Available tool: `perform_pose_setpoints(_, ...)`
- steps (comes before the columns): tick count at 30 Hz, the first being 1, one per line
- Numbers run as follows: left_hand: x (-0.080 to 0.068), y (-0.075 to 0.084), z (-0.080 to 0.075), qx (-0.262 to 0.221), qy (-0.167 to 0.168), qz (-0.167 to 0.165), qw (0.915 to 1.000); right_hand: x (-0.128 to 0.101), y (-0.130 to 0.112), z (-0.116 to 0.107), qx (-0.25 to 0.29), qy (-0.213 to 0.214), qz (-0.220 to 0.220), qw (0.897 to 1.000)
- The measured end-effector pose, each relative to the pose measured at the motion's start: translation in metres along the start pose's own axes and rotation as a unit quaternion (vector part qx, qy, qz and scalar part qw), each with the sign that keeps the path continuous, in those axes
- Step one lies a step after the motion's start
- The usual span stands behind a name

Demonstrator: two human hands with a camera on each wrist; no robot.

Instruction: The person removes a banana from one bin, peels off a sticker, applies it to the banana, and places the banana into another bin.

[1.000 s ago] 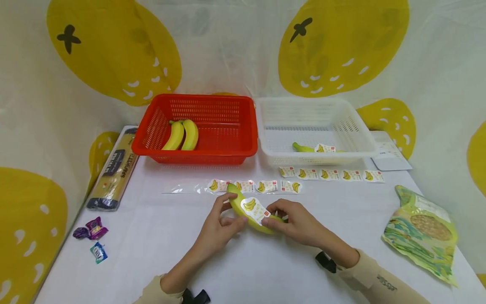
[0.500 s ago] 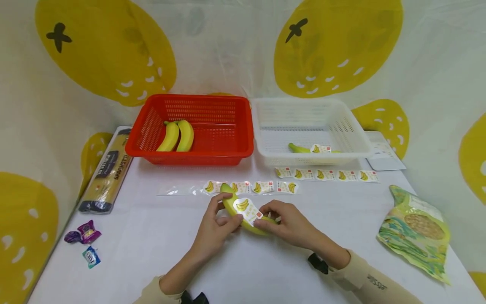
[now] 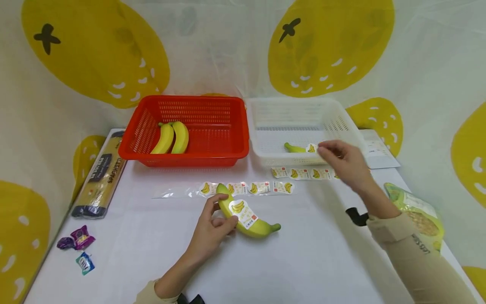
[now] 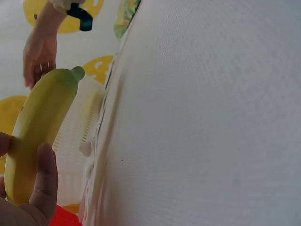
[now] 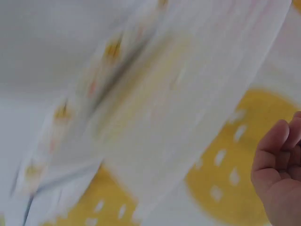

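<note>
Held banana and two baskets, seen chiefly from the head view. The held banana (image 3: pixel 262 229) is in the left hand (image 3: pixel 212 230), above the middle of the white table (image 3: pixel 288 270); whether it touches the cloth cannot be told. The left fingers curl round its left end, with the thumb at the edge of the white label (image 3: pixel 243 214) on its upper face. Its long axis runs obliquely, from the far left tip down to the stalk, which points right and is free of the grasp. The right hand (image 3: pixel 348 166) is well apart from it, beyond and to the right; its fingers are loosely bent and appear to hold nothing. It overlaps the front right corner of the white basket in view, and whether it is above or before the rim is unclear.

The white basket (image 3: pixel 277 159), beyond and to the right of the held banana, contains one labelled banana (image 3: pixel 294 147) lying along the front wall. The red basket (image 3: pixel 212 158), beyond and to the left, contains two bananas (image 3: pixel 165 138) side by side in its left part, their lower ends hidden by the rim. The near label strip (image 3: pixel 259 187) passes behind the held banana's tip.
</note>
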State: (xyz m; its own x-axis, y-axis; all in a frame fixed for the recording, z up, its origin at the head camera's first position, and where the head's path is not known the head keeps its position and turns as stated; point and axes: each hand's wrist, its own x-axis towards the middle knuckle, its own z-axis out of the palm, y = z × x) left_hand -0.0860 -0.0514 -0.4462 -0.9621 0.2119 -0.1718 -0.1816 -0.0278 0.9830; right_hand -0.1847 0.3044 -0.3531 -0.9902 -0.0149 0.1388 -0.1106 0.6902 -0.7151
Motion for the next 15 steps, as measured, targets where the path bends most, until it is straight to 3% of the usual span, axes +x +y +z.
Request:
perform_pose_setpoints(3, -0.001, 0.000, 0.000, -0.006, -0.001, 0.001, 1.0000, 0.020, 0.027, -0.039, -0.014, 0.060, 0.059, 0.996)
perform_pose_setpoints(6, -0.002, 0.000, 0.001, -0.005, -0.001, -0.001, 1.0000, 0.032, 0.054, -0.070, -0.030, 0.073, 0.134, 0.988)
perform_pose_setpoints(10, -0.002, 0.002, 0.002, 0.002, 0.003, -0.002, 1.0000, 0.038, 0.084, -0.092, -0.039, 0.043, 0.222, 0.973)
perform_pose_setpoints(15, 0.000, 0.003, 0.004, 0.005, 0.002, 0.000, 1.0000, 0.036, 0.109, -0.091, -0.029, -0.010, 0.256, 0.966)
